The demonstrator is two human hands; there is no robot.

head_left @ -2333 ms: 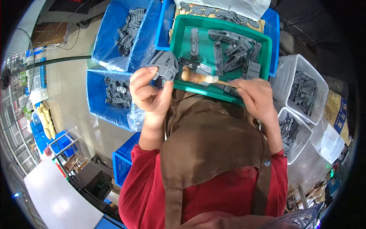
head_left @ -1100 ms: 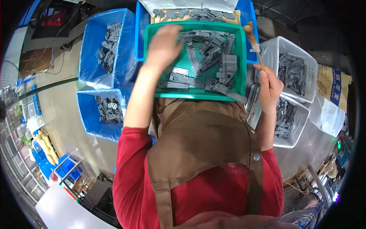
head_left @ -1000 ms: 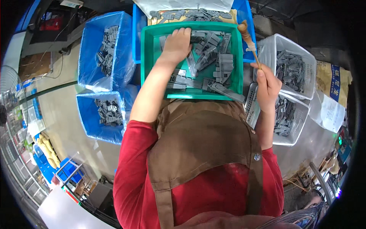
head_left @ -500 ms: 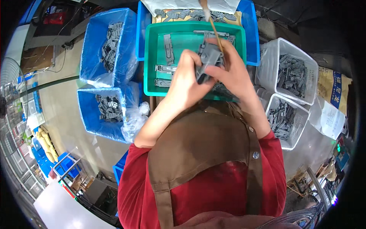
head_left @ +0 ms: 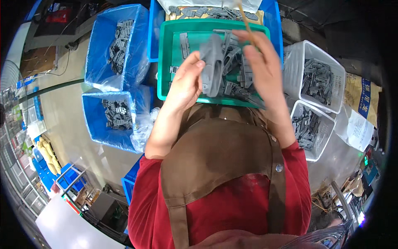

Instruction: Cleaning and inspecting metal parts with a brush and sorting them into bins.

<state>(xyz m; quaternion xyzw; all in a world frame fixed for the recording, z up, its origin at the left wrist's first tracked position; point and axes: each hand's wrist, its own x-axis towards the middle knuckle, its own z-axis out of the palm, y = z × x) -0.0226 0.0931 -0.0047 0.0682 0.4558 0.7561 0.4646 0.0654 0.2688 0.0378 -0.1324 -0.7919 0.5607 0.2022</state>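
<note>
1. The green tray (head_left: 174, 45) sits in front of the person; places below are told from it.
2. The gray part (head_left: 212, 68), partly blurred, is held up over the middle of the green tray, a dark oblong opening showing on it.
3. The left grip (head_left: 186, 85), above the near left part of the green tray, is narrowed on the gray part, which lies against its fingers and thumb, on the side toward the tray's middle.
4. The right grip (head_left: 263, 62), blurred, is over the green tray's right side and pinches a thin stick (head_left: 246, 20) that points past the tray's far edge; the gray part lies to its left, near but apart.
5. Loose gray pieces (head_left: 184, 45) lie inside the green tray.
6. Blue bins (head_left: 93, 120) stand left of the green tray, white crates (head_left: 294, 70) to its right.
</note>
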